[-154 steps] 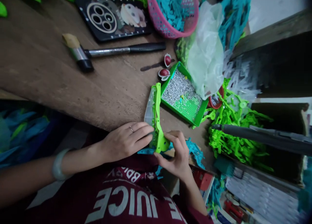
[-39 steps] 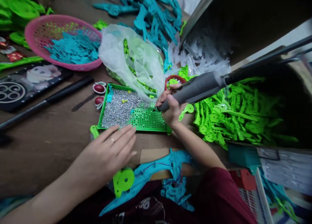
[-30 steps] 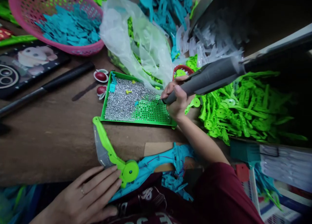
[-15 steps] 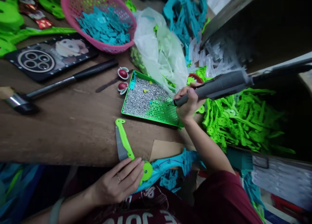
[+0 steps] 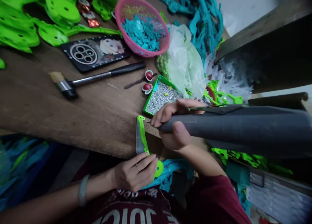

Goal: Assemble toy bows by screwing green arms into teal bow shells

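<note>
Head view: grips a dark gray driver [image 5: 219, 125] in the right hand [image 5: 179, 134], with fingers wrapped around its front end. Points its thin tip left, near but apart from the far end of a lime-green piece [image 5: 142, 130], edged on the left by a translucent strip [image 5: 140, 144]. Lays the fingers of the left hand [image 5: 135, 173] across that piece just left of its round disc [image 5: 159, 168], by the near edge of the table [image 5: 31, 91]; cannot tell if clasping from beneath, with the thumb hidden. Has a teal part [image 5: 173, 169] just right of the disc. Has, beyond the right hand, a green tray [image 5: 146, 109] of silvery bits [image 5: 162, 95], partly covered by that hand, with two red-and-white pieces [image 5: 147, 87] just to its left. Shows farther left a mallet [image 5: 95, 77] and a dark phone [image 5: 97, 60], with a pink basket [image 5: 143, 51] of teal chips [image 5: 141, 32] on the far side.
</note>
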A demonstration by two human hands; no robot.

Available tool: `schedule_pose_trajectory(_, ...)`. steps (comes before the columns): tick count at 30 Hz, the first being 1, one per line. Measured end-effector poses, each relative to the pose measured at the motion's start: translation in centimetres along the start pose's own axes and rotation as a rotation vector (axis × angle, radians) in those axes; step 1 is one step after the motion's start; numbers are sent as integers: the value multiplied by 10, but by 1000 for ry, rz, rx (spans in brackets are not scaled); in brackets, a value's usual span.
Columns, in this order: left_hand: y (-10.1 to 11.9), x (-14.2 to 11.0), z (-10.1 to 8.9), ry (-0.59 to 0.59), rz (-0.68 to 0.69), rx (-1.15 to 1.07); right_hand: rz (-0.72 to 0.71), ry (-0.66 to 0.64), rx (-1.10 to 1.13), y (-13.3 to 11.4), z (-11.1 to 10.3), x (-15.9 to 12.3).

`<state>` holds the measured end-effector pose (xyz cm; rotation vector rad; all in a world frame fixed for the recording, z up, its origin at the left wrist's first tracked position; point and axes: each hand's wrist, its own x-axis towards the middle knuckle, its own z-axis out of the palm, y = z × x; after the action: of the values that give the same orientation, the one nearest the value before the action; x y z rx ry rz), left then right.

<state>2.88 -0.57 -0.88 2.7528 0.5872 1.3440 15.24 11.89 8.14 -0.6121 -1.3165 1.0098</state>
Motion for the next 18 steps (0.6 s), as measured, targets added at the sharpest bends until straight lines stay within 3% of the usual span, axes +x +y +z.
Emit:
schedule_pose_trajectory(4,1,-2,1,19,7,20,-39,-29,-74,31,5,-2)
schedule_pose_trajectory(8,1,-3,1,44,-10,8,28,-22,-186,40,10,1)
schedule_pose_trajectory(12,0,-3,2,42,-20,4,47,-59,-163,49,18,2)
schedule_pose_trajectory(15,0,-3,1,37,-4,0,60,-174,-124,45,17,6)
schedule_pose_trajectory(18,-3,-4,-4,9,-20,-21,98,-242,-172,18,-2,18)
